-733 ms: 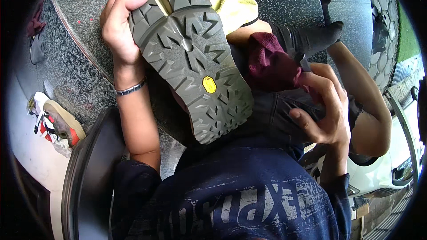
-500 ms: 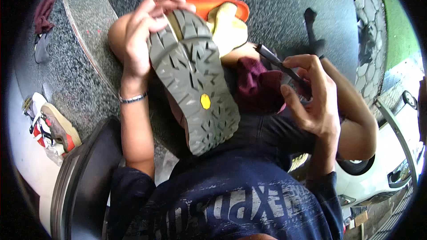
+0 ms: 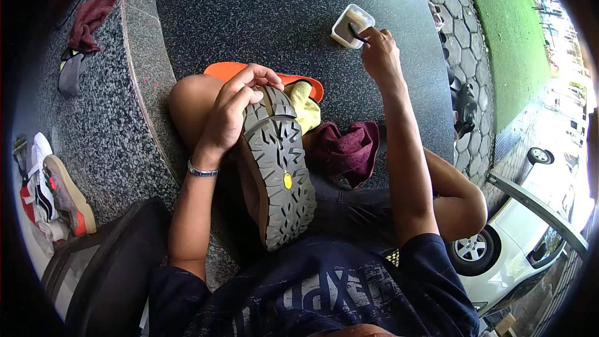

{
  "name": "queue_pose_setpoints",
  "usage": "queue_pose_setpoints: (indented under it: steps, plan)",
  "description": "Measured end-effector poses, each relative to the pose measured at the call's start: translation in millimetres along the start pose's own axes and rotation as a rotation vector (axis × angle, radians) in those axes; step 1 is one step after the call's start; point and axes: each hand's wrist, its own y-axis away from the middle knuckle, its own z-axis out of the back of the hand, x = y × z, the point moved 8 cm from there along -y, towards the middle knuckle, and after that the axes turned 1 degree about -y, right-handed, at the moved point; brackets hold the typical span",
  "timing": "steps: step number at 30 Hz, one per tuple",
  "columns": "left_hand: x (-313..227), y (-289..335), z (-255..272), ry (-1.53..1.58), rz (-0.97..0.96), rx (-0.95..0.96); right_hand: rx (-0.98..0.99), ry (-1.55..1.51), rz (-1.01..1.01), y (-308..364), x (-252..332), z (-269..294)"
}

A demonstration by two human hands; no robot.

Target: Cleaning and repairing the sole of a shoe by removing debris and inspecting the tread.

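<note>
My left hand point(image 3: 234, 103) is closed around one end of a shoe point(image 3: 281, 175), its grey lugged sole turned up, over my lap. A small yellow mark sits on the sole. Out ahead to the right, my right hand point(image 3: 380, 56) grips a small black brush point(image 3: 357, 35) by its handle. The brush's tip reaches inside a clear plastic tub point(image 3: 338, 30) holding greyish liquid and something pale. Beside the shoe are a yellow cloth point(image 3: 304, 109) and a maroon cloth point(image 3: 348, 150), the latter draped over my leg.
A flat orange piece point(image 3: 218, 70) lies behind the shoe. More shoes point(image 3: 68, 193) and another maroon cloth point(image 3: 93, 22) rest at the left. A dark chair-like object point(image 3: 118, 262) is near my left arm. Shoes line the step's right edge; a white car point(image 3: 518, 243) stands beyond.
My right hand has moved forward from over my lap, taking the brush into the tub. The shoe is more upright and still in my left hand. The view has shifted, bringing the tub into sight.
</note>
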Motion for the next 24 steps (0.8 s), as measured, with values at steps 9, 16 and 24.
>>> queue_pose_setpoints:
  steps: [9,16,24]
  plan:
    - [-3,2,0,0.008,-0.023,-0.025,-0.208,-0.082,0.156,14,24,41]
    - [2,5,-1,0.036,0.039,-0.025,-0.139,-0.189,0.128,40,0,26]
    - [-3,2,3,-0.029,-0.037,-0.03,-0.123,-0.179,0.177,37,-6,17]
